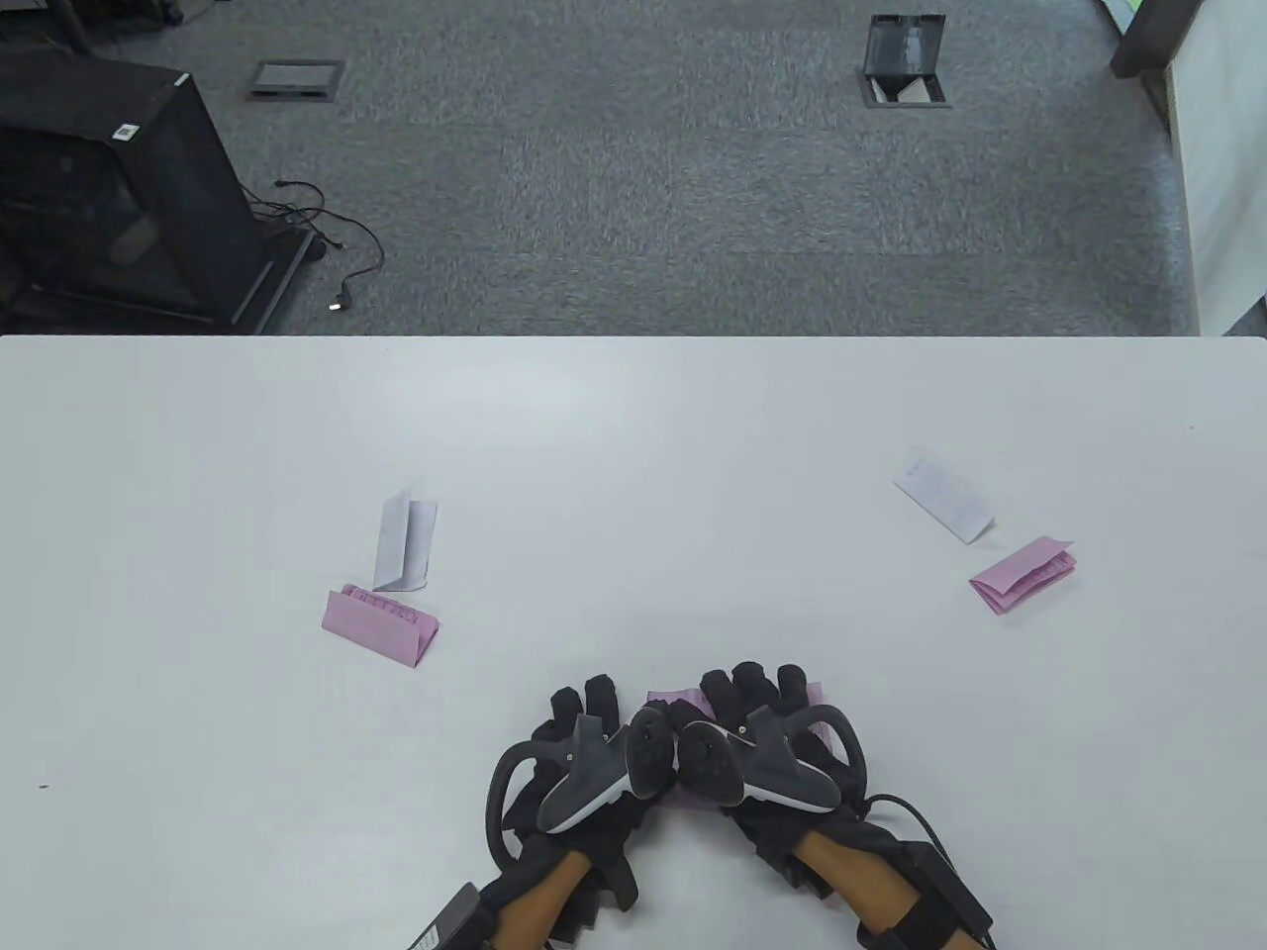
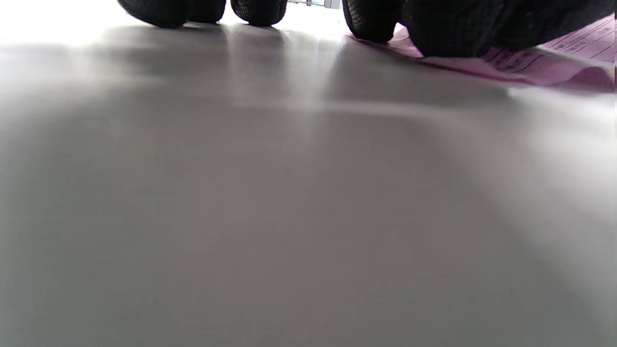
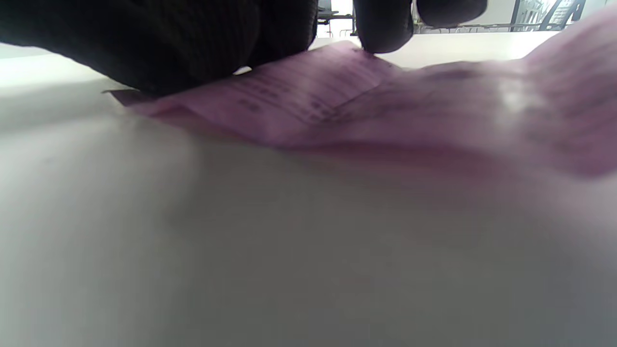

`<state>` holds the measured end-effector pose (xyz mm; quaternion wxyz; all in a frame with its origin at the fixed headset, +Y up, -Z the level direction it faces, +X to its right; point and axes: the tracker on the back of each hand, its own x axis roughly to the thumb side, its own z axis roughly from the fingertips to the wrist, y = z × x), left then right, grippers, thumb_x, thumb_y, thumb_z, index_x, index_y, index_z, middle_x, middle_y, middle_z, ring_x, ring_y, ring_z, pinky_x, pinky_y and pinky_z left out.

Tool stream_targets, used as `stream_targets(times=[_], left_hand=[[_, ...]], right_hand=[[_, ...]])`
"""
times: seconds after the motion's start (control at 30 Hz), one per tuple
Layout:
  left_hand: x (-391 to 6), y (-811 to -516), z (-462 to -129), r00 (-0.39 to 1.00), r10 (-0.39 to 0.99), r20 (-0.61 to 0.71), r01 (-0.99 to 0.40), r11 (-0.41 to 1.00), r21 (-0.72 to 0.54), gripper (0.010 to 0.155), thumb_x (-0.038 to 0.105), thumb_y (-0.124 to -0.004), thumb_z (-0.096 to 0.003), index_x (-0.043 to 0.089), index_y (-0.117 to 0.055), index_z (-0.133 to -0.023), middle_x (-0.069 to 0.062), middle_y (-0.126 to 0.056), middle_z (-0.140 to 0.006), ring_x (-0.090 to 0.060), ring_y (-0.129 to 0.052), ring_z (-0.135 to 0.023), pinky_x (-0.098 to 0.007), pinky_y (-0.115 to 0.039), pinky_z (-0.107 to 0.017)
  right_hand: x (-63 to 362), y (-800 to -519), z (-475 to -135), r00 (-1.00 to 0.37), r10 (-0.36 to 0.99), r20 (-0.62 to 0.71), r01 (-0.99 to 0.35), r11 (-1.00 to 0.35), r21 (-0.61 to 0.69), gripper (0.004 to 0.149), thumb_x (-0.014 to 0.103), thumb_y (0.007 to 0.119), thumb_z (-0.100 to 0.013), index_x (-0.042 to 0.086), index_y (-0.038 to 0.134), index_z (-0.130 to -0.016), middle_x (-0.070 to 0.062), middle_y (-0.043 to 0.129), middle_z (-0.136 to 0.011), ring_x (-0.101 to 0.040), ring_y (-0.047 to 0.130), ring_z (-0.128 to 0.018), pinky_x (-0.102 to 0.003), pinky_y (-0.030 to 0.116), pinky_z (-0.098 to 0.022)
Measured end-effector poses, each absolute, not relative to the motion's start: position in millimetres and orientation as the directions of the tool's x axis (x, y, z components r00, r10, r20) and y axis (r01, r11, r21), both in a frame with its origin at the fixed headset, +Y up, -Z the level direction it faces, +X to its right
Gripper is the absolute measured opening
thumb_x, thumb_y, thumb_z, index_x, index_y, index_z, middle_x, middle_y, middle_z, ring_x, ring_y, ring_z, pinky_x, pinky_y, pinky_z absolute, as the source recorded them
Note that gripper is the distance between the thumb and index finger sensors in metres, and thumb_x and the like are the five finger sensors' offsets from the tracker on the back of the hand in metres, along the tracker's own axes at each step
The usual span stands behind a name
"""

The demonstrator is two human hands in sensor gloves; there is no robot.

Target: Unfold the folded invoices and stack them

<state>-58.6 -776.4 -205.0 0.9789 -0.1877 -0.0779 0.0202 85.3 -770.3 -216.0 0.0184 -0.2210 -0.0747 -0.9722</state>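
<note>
Black knitted sensor gloves are worn on the left hand [image 1: 579, 757] and the right hand [image 1: 767, 732]. A grey, black-faced tracker with a black ring is strapped to the back of each. A black cable is routed from the right tracker to a black wrist strap; ribbed fingertips [image 2: 258, 9] are noted.

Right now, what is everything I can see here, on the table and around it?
Pink folded invoices: two, one left, one far right.
White folded invoices: two, one left behind the pink one, one right.
Pink invoice under the hands: one, near edge, partly unfolded.
Table: one, white.
Black cabinet: one, on the floor, far left, cables beside it.
Floor boxes: two, grey carpet, one shut, one open.
Left hand: black glove, fingers on the table.
Right hand: black glove, fingers pressing the pink invoice.
</note>
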Motion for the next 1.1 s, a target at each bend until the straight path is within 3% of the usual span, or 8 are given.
stream_targets(times=[0.23,0.67,0.83,1.1], left_hand=[[-58,-777,-205,0.987,0.076,0.143,-0.016,0.925,-0.379,0.068,0.057,-0.07,-0.0517,0.046,-0.043,-0.112,-0.017,-0.025,-0.126,-0.052,-0.028,-0.109,-0.061,-0.042,-0.077],[-65,-778,-206,0.985,0.119,0.124,-0.059,0.914,-0.402,0.069,0.057,-0.073,-0.0497,0.048,-0.043,-0.111,-0.013,-0.023,-0.126,-0.048,-0.024,-0.109,-0.059,-0.039,-0.078],[-66,-779,-206,0.985,0.121,0.122,-0.062,0.912,-0.405,0.07,0.057,-0.073,-0.0494,0.048,-0.042,-0.111,-0.012,-0.023,-0.126,-0.047,-0.024,-0.11,-0.058,-0.038,-0.079],[-68,-779,-206,0.984,0.127,0.128,-0.064,0.909,-0.412,0.07,0.057,-0.073,-0.0491,0.048,-0.042,-0.111,-0.012,-0.021,-0.126,-0.046,-0.022,-0.109,-0.058,-0.037,-0.079]], right_hand=[[99,-771,-218,-0.91,-0.058,0.411,0.139,-0.976,0.169,0.06,0.05,0.072,-0.047,0.033,0.056,-0.103,-0.017,0.053,-0.112,-0.052,0.046,-0.101,-0.078,0.035,-0.066],[172,-768,-222,-0.959,-0.125,0.256,0.188,-0.952,0.241,0.06,0.048,0.071,-0.048,0.036,0.052,-0.104,-0.017,0.051,-0.112,-0.053,0.045,-0.101,-0.078,0.034,-0.066],[179,-766,-225,-0.965,-0.143,0.222,0.206,-0.933,0.294,0.062,0.047,0.071,-0.048,0.037,0.049,-0.104,-0.017,0.049,-0.113,-0.053,0.044,-0.101,-0.078,0.034,-0.066],[182,-765,-224,-0.968,-0.14,0.21,0.195,-0.943,0.271,0.061,0.047,0.073,-0.048,0.035,0.051,-0.104,-0.017,0.05,-0.113,-0.052,0.046,-0.101,-0.078,0.035,-0.066]])
